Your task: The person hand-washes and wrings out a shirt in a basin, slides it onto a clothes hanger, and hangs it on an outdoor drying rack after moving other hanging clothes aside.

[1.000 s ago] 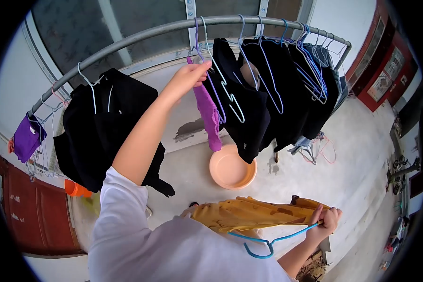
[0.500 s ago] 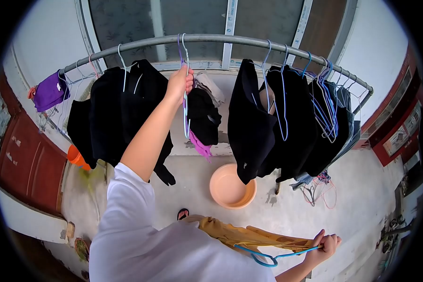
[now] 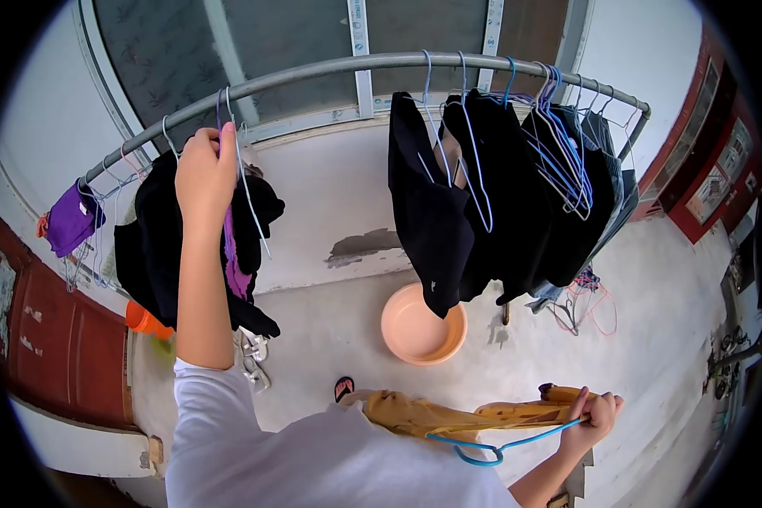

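Observation:
My left hand (image 3: 207, 169) is raised to the rail on the left, its fingers closed around hangers just below their hooks. A pale wire hanger (image 3: 251, 199) shows beside the fingers, with a purple hook next to it. Black clothes and a purple-pink garment (image 3: 235, 258) hang around that forearm, partly hidden by it. Low on the right, my right hand (image 3: 597, 415) grips the end of a blue hanger (image 3: 483, 461) together with a yellow-brown garment (image 3: 432, 412), which stretches across in front of my white shirt.
A grey metal rail (image 3: 313, 74) crosses in front of a window. Dark clothes (image 3: 504, 195) and several blue hangers (image 3: 571, 165) hang on its right part. An orange-pink basin (image 3: 423, 326) stands on the concrete floor. An orange bucket (image 3: 146, 320) and pale shoes (image 3: 254, 364) are at left.
My left hand has slid the hangers leftward along the rail, bunching the clothes there and widening the gap in the middle. My right hand still holds the blue hanger and garment, slightly higher.

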`<state>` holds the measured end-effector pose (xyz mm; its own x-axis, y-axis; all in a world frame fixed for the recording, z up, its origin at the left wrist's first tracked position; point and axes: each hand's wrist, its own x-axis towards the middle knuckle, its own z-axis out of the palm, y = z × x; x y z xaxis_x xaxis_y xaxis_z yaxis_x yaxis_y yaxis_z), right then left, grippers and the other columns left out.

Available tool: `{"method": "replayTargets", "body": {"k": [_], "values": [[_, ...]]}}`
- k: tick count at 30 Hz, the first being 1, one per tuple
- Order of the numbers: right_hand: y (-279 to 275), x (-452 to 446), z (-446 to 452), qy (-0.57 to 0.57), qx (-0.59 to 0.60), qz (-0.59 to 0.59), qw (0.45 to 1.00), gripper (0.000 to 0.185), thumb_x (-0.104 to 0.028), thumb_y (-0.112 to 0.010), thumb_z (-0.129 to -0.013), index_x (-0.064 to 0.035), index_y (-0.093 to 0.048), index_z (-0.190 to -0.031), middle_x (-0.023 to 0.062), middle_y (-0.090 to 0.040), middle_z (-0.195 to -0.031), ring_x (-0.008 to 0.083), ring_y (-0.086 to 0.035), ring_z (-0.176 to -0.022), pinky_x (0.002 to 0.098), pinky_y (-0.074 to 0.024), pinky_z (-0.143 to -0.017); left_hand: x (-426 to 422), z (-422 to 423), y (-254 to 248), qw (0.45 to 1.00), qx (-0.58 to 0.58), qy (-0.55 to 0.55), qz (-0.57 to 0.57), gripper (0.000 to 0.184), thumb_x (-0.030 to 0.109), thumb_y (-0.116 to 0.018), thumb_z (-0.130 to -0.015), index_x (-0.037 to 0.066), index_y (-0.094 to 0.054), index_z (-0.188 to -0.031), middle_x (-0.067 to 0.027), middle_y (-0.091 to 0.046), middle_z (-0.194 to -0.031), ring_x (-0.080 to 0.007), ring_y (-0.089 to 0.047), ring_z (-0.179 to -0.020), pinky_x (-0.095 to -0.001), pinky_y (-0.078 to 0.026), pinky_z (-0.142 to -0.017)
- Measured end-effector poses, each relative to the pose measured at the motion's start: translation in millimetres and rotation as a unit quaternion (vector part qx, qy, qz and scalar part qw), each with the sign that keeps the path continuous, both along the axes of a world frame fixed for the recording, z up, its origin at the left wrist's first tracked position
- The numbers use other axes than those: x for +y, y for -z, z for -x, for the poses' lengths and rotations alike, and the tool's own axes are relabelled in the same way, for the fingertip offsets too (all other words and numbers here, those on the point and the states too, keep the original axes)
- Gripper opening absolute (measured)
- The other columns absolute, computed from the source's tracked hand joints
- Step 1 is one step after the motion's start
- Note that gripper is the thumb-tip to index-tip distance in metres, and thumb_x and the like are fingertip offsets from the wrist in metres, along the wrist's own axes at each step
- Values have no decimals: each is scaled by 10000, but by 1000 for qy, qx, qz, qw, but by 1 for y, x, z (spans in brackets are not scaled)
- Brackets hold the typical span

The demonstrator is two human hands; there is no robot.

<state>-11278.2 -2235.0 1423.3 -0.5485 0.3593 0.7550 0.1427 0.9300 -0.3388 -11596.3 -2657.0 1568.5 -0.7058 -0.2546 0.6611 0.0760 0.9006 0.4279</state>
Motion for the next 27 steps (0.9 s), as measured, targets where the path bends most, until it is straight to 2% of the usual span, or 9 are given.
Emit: {"method": "replayTargets", "body": {"k": [4,9,11,12,16,19,20,24,27], "values": [[2,3,-11,-1,2,2,1000,397,50,-619,-746,-67,-296,-546,44,-295,-517,201,-267,-560,306,-264,-612,84,33,23,911,-120,352,-176,486,437,-499,-886,-25,-602,-998,-53,-609,-904,-138,-570,-879,-272,-437,-773],[7,5,-39,32,7,10,999,403,67,-602,-710,-83,-276,-527,34,-261,-499,206,-266,-545,307,-281,-634,196,94,60,771,-301,441,-348,767,528,-626,-779,-105,-453,-1176,-212,-543,-1111,-235,-551,-1058,-314,-445,-913],[7,6,-53,58,2,16,998,405,77,-598,-695,-85,-272,-518,30,-252,-489,207,-269,-542,303,-293,-649,224,117,74,646,-291,492,-505,841,437,-715,-744,-124,-346,-1250,-263,-521,-1141,-288,-559,-1058,-351,-445,-942],[9,8,-60,73,3,18,997,407,76,-600,-697,-84,-271,-518,31,-252,-490,206,-268,-542,304,-292,-647,236,123,74,546,-302,523,-581,768,372,-712,-769,-100,-331,-1241,-272,-521,-1158,-308,-558,-1073,-369,-445,-947],[17,16,-87,117,-8,25,993,411,70,-607,-707,-78,-273,-520,35,-249,-499,208,-262,-544,312,-284,-636,264,133,80,420,-303,543,-661,564,328,-647,-835,-35,-402,-1190,-188,-552,-1156,-287,-544,-1110,-503,-412,-970],[21,19,-99,132,-16,31,991,409,66,-614,-714,-75,-280,-525,38,-253,-505,210,-269,-557,314,-280,-635,270,140,88,391,-276,561,-675,389,325,-522,-918,-22,-482,-1091,-26,-506,-736,-147,-556,-730,-424,-465,-907],[21,22,-100,139,-17,33,990,409,66,-615,-714,-74,-280,-527,38,-253,-506,211,-270,-559,313,-282,-639,270,145,90,383,-284,552,-684,307,325,-419,-964,30,-505,-957,32,-404,-602,-80,-403,-507,-263,-477,-592],[19,27,-102,142,-22,34,989,407,71,-616,-714,-72,-281,-530,41,-255,-507,212,-274,-562,312,-290,-654,246,141,82,464,-202,474,-720,248,272,-380,-973,69,-437,-842,50,-304,-557,-45,-228,-413,-205,-157,-317],[19,32,-94,117,-19,23,993,420,73,-620,-730,-70,-276,-537,44,-263,-513,209,-271,-566,319,-273,-632,205,136,82,468,-183,466,-728,230,254,-371,-976,81,-439,-839,53,-300,-564,-44,-234,-421,-196,-170,-325]]}}
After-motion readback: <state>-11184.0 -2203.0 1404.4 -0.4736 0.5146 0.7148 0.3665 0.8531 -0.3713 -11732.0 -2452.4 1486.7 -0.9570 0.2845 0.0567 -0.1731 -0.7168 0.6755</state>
